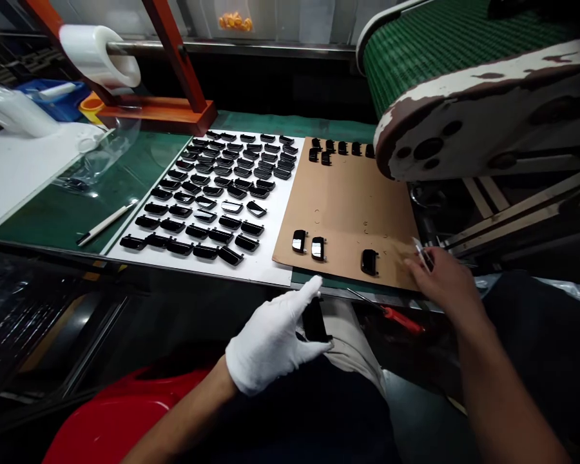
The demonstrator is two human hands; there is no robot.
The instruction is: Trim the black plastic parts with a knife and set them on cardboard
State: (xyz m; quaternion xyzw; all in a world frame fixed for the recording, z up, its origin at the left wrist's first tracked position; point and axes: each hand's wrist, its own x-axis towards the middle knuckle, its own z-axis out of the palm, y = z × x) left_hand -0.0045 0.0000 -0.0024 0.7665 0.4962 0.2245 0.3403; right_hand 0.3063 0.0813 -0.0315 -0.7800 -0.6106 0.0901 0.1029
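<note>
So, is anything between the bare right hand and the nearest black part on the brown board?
Nothing visible: only bare brown board separates the right hand from that black part. The left hand holds a second part.

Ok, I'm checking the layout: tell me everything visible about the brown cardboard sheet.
The brown cardboard sheet lies flat on the green table, left edge beside the white sheet. Plain matte board, faintly marked. Along its far edge sit glossy black parts; three more near the front. The bare right hand is at its front right corner.
</note>
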